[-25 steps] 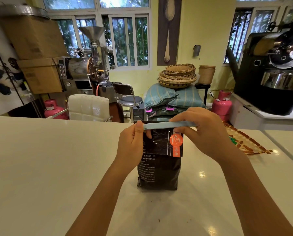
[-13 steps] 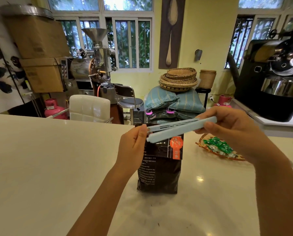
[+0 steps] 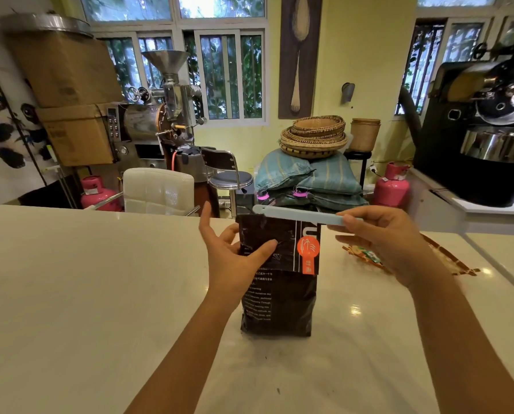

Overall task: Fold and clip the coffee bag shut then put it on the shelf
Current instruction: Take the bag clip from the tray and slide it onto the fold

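Note:
A black coffee bag point(image 3: 279, 297) with an orange label stands upright on the white counter point(image 3: 85, 294), its top folded down toward me. A long pale blue clip point(image 3: 297, 214) lies along the fold at the bag's top edge. My right hand point(image 3: 384, 237) pinches the clip's right end. My left hand point(image 3: 234, 255) is at the bag's upper left, thumb pressed on the folded flap and the other fingers spread, some behind the bag. No shelf is in view.
A flat woven tray point(image 3: 447, 258) with green packets lies on the counter behind my right hand. Past the counter stand a white chair point(image 3: 158, 191), a stool, sacks topped with baskets point(image 3: 312, 135), pink gas cylinders and coffee roasters point(image 3: 482, 130).
The clip, held open at an angle half a second ago, now lies level along the bag's top. My left hand left the clip's end and dropped to the folded flap.

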